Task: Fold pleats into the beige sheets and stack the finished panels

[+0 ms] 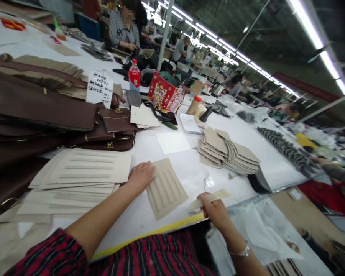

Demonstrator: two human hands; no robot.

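A beige panel (167,188) with several raised parallel ridges lies slanted on the white table. My left hand (141,174) rests at its upper left edge, fingers stretched out and lying flat. Near the table's front edge, my right hand (214,210) pinches a thin, pale, translucent strip (218,195) between thumb and fingers. The strip is beside the panel, apart from it. Left of my left hand lies a stack of cream ridged panels (89,168), its right edge close to my wrist.
Dark brown leather bags (43,105) are piled at the left. A stack of beige pieces (228,151) stands right of centre. Farther back are a white sheet (172,142), a red patterned box (165,92) and a drink bottle (134,76). Yellow tape (149,232) lines the front edge.
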